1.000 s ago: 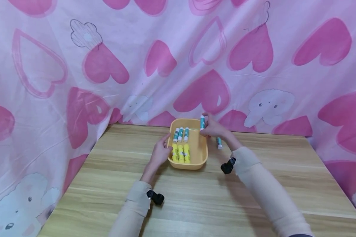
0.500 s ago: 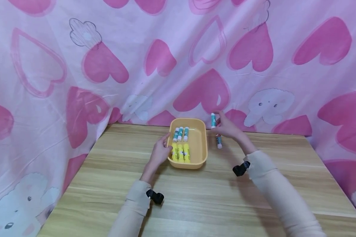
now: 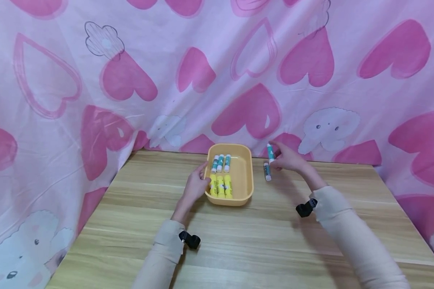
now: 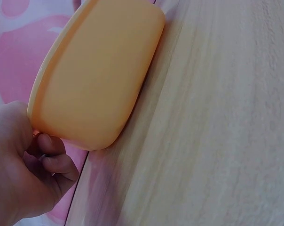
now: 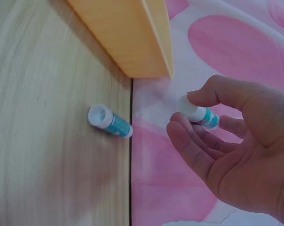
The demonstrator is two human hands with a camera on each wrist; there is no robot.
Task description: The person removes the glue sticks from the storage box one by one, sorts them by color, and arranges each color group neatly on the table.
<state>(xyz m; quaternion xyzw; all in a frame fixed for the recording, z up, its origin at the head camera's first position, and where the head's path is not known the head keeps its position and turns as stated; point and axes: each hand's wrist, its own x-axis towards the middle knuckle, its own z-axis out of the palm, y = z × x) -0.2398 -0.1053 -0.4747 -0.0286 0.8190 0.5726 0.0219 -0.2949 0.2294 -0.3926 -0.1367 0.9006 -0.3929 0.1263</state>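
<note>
My left hand [image 3: 196, 184] grips the left rim of the orange plastic tray [image 3: 241, 201]; in the left wrist view its fingers curl by the tray's outer wall. My right hand [image 3: 288, 157] pinches a teal-and-white glue stick [image 3: 270, 153] between thumb and fingers, to the right of the tray. In the right wrist view the held glue stick [image 5: 198, 113] shows its white end toward the camera. Another teal glue stick [image 3: 267, 171] lies on the table just below it. Inside the tray are three teal glue sticks [image 3: 220, 163] in a row and three yellow glue sticks [image 3: 221, 186] nearer me.
The wooden table [image 3: 238, 249] reaches back to a pink curtain [image 3: 246, 108] with hearts, which hangs along its far edge and sides. Bare tray floor [image 3: 240, 176] shows on the tray's right half. Small black cameras sit on both wrists.
My right hand has moved from over the tray's right rim out to the right, carrying the glue stick, and now lowers it beside the one on the table. The left hand and tray stay put.
</note>
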